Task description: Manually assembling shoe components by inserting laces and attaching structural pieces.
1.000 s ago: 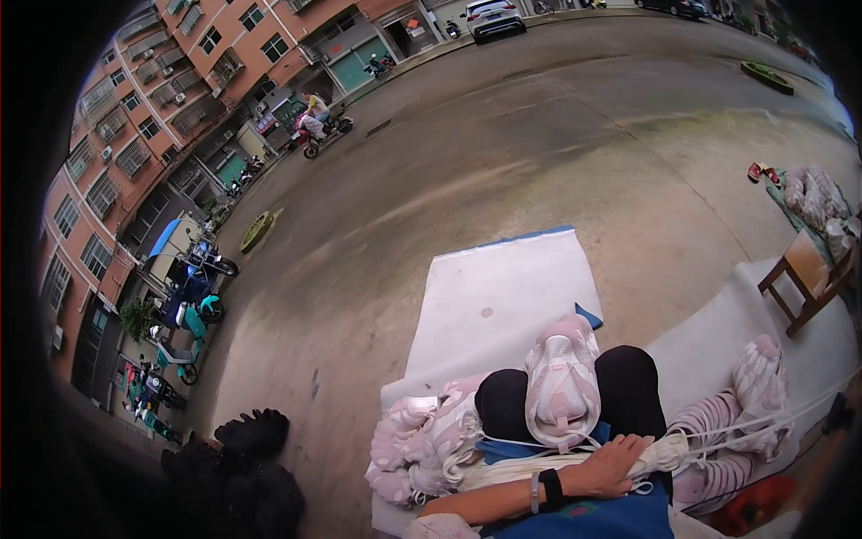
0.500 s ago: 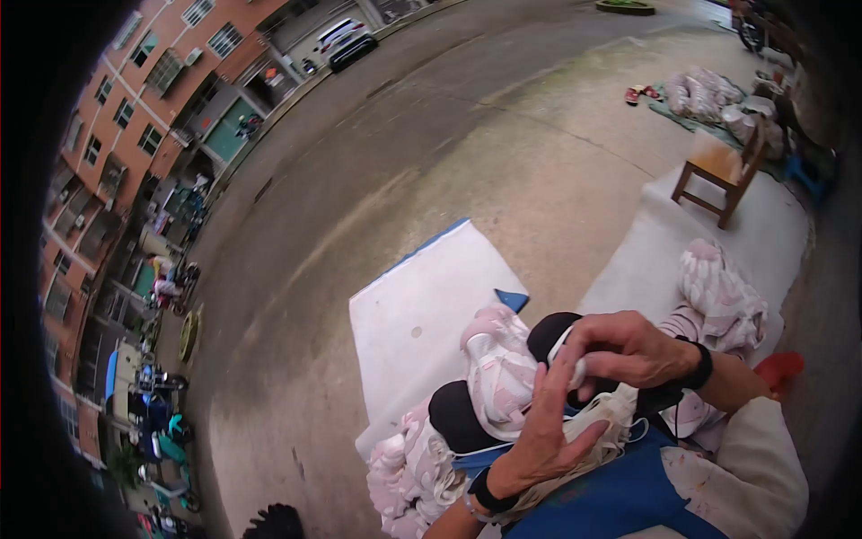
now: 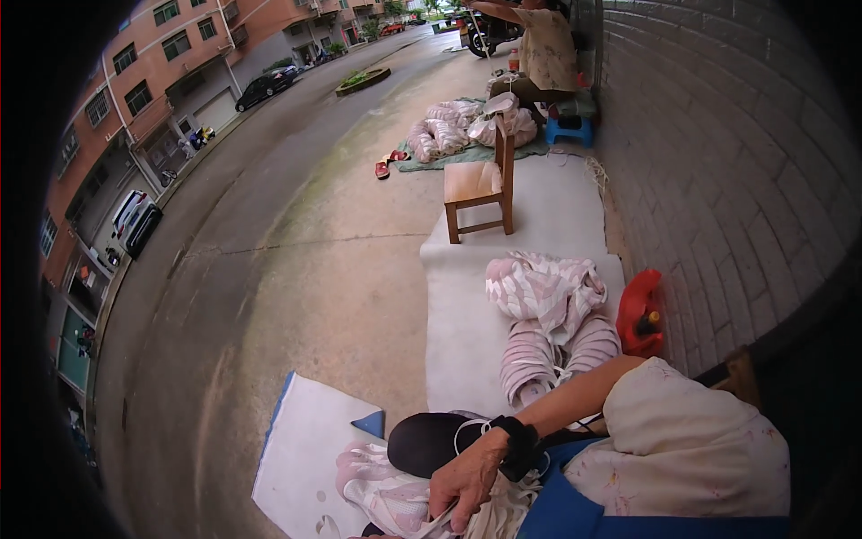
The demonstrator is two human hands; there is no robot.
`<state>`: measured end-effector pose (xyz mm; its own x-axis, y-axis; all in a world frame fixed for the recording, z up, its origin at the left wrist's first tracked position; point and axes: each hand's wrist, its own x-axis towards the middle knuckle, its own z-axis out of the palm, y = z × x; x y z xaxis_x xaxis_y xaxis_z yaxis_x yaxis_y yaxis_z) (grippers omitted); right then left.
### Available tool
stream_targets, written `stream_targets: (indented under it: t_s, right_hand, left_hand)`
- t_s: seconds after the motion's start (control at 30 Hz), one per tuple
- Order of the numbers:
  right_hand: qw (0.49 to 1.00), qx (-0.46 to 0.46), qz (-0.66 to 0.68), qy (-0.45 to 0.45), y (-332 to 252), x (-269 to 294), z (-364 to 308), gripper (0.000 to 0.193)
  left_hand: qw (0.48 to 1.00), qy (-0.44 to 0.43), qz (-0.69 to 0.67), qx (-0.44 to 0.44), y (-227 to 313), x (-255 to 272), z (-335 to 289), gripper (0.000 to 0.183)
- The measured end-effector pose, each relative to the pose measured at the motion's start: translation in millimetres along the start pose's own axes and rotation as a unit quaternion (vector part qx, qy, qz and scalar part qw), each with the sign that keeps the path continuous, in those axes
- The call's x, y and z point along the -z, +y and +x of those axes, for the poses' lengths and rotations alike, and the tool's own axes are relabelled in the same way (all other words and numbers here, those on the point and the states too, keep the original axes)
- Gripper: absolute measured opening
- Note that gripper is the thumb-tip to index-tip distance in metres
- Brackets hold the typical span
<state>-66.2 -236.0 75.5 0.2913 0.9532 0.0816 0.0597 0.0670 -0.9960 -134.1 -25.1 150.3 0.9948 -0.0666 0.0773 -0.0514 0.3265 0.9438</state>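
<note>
My right hand (image 3: 465,490), with a black band at the wrist, is low in the picture, its fingers bent and closed on a white lace (image 3: 437,523). Only a sliver of my left hand shows at the bottom edge, so its fingers are hidden. Beside the right hand lies a stack of pink and white shoe uppers (image 3: 382,485). A bundle of cream-white laces (image 3: 505,510) rests on my lap over a blue apron (image 3: 561,503). My black-clad knee (image 3: 426,445) rises just beyond the hand.
Nested pink and white uppers (image 3: 548,296) lie on a pale sheet (image 3: 458,359), near a red container (image 3: 639,314) by the brick wall (image 3: 718,198). A wooden chair (image 3: 476,184) stands farther off. Beyond it, another person (image 3: 546,49) sits near more bundled uppers (image 3: 440,130).
The view has swung to the right, bringing in the wall and the other person. Both hands, raised close together before, are now lower in view; the left has almost left the picture.
</note>
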Motion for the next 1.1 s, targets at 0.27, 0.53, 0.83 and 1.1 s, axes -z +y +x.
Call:
stream_targets:
  t_s: [0.27,0.53,0.83,1.1]
  right_hand:
    - [0.982,-0.142,-0.052,0.113,-18.9,68.8,-102.8,0.036]
    - [0.942,-0.246,-0.161,0.161,-32.0,83.8,-162.2,0.032]
    - [0.87,-0.122,-0.268,0.396,-58.9,103.8,-82.5,0.031]
    - [0.926,0.031,-0.347,0.147,-4.3,50.1,59.2,0.023]
  left_hand:
    - [0.973,0.22,0.048,0.045,-1.7,55.6,14.4,0.024]
    - [0.985,0.156,0.05,0.059,-12.6,74.6,16.3,0.02]
    - [0.906,0.362,0.208,-0.077,-18.0,173.9,-26.0,0.029]
    - [0.582,0.331,0.733,0.115,-17.5,237.6,-119.3,0.039]
